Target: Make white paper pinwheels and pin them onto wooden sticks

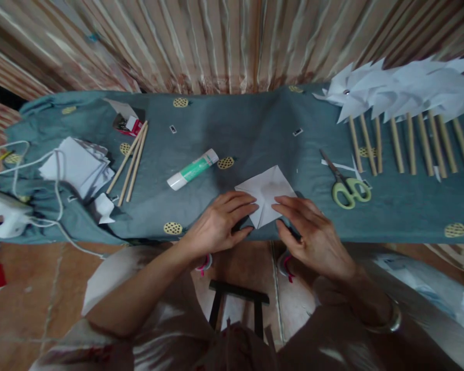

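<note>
A white square of paper [268, 193] with diagonal creases lies on the blue-green cloth in front of me. My left hand [226, 219] holds down its left side with the fingertips, thumb near the lower edge. On its right side, my right hand [309, 232] presses with bent fingers, its thumb by the near edge. A glue stick [193, 169] with a green label lies to the left, beyond my left hand. Scissors [350, 190] with light green handles rest to the right of my right hand, beside a thin paper strip [338, 165].
Several paper pinwheels [402, 90] on wooden sticks lie along the right back. Left are three loose sticks [129, 165], a stack of paper [77, 165], a small red box [129, 125] and a white device [3, 214] with cables. A curtain [216, 46] hangs behind the table.
</note>
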Demonstrator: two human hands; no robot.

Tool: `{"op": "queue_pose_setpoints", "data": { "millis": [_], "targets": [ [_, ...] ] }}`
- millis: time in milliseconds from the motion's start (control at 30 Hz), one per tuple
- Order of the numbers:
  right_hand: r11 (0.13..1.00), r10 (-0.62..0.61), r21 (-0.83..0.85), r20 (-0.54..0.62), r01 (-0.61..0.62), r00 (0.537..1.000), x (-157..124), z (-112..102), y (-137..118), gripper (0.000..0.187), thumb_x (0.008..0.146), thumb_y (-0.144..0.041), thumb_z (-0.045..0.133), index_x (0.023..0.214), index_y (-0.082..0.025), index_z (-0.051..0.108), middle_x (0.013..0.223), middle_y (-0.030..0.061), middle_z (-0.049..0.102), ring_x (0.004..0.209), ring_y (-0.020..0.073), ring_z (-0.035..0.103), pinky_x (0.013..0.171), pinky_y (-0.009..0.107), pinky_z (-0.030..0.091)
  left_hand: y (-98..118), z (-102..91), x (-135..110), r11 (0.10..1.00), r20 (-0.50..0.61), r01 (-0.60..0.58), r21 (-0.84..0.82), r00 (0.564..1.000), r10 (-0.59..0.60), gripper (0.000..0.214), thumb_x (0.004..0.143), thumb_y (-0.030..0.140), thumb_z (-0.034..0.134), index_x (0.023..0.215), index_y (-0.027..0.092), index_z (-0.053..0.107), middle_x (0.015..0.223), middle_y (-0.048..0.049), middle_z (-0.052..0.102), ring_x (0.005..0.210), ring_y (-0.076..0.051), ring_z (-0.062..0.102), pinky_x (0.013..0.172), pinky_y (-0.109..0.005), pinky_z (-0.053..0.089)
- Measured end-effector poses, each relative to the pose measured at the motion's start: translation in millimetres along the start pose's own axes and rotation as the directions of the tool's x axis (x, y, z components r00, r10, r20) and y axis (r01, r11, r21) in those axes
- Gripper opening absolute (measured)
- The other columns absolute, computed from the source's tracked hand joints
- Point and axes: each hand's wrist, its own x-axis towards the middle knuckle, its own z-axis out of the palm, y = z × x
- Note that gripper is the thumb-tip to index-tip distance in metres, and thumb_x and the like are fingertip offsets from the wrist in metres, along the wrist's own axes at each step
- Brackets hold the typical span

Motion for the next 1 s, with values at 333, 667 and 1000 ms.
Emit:
{"op": "queue_pose_setpoints", "data": {
  "millis": [333,667,1000],
  "targets": [
    [1.0,0.002,-0.001,-0.004,-0.002,1.0,-1.4,0.7,0.6,0.031,0.089,-0.016,0.059,0.119,-0.019,0.063,0.124,0.013,0.068,0.116,0.0282,0.063,0.102,0.05,0.052,-6.7,3.3,0.9,0.995,-0.063,-0.076,0.068,0.995,0.081,0.02,0.093,0.023,0.061,0.11,0.017,0.069,0.12,-0.0122,0.069,0.118,-0.025,0.062,0.098,-0.044,0.054],
    [0.986,-0.115,-0.128,-0.045,0.108,0.992,-1.7,3.8,-1.1,0.03,0.088,-0.022,0.067,0.116,-0.011,0.064,0.118,0.0169,0.07,0.109,0.0292,0.065,0.095,0.046,0.057,-6.2,5.0,2.9,0.966,-0.085,-0.143,0.216,0.983,0.164,0.015,0.092,0.018,0.062,0.106,0.014,0.067,0.115,-0.012,0.071,0.113,-0.024,0.064,0.091,-0.041,0.057],
    [0.984,-0.117,-0.144,-0.047,0.109,0.992,0.1,6.2,-4.3,0.021,0.089,-0.018,0.064,0.109,-0.012,0.067,0.114,0.0144,0.072,0.106,0.0275,0.065,0.093,0.042,0.058,-3.0,8.0,2.3,0.981,-0.12,-0.126,0.15,0.982,0.144,0.014,0.091,0.016,0.063,0.103,0.013,0.069,0.113,-0.0125,0.072,0.109,-0.023,0.065,0.09,-0.041,0.056]
  ]
}}
